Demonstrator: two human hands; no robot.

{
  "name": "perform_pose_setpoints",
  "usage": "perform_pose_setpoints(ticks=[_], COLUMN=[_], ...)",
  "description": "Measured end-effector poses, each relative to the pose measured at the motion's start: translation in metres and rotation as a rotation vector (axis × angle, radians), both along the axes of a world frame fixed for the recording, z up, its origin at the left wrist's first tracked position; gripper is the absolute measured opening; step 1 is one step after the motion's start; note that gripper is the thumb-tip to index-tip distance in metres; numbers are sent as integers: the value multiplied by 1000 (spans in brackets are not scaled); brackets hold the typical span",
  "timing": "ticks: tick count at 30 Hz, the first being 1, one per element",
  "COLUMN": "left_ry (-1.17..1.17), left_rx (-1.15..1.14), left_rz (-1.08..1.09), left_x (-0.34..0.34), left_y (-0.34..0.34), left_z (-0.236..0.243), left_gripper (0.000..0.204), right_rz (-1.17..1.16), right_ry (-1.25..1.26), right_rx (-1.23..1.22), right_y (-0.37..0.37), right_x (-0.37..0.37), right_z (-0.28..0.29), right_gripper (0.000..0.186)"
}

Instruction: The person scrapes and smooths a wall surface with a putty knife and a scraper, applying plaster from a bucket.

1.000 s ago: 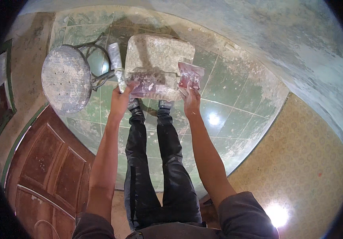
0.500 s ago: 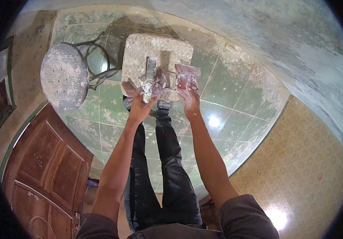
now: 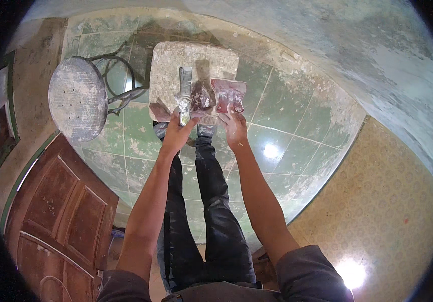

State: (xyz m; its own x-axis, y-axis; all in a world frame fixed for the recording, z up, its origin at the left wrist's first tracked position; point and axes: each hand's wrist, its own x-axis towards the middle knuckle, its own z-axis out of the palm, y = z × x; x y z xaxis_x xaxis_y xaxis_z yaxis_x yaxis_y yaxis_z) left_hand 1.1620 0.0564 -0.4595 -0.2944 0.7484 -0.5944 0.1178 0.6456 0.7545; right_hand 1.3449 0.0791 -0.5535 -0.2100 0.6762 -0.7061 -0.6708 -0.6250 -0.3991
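My left hand is closed round the lower end of a narrow grey flat tool, upright in the picture and smeared with whitish plaster. My right hand pinches the near edge of a dark-red, slightly curved flat sheet, dusted with white. Both hands are over the near side of a square, plaster-spattered stool top. Between the two held things shows a dark-red piece with white smears; I cannot tell what it rests on. Another dull reddish piece is at the near left corner.
A round, plaster-stained stool with dark bent metal legs is to the left. My feet are at the square top's near side. Green tiles cover the floor. A rough wall runs along the right; a brown door is at lower left.
My right hand has moved left with the red sheet, bringing it nearer the grey tool. My left hand and the tool shift slightly left, as does the whole scene.
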Motion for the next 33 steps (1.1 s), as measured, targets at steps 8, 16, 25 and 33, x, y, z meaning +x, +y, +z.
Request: perform_pose_setpoints(ticks=[8, 16, 25, 33], left_ry=[-104, -88, -122, 213], left_rx=[-138, -174, -84, 262], left_rz=[47, -6, 73, 222], left_x=[-3, -9, -17, -61], left_y=[-2, -6, -18, -53], left_z=[7, 12, 20, -4], left_gripper=[48, 59, 39, 21], right_rz=[76, 60, 33, -29], right_ry=[-21, -1, 29, 100], right_rx=[-41, 18, 79, -37], right_y=[-4, -2, -6, -13], right_x=[-5, -10, -13, -27], right_z=[-1, -8, 5, 10], right_gripper=[17, 8, 13, 11])
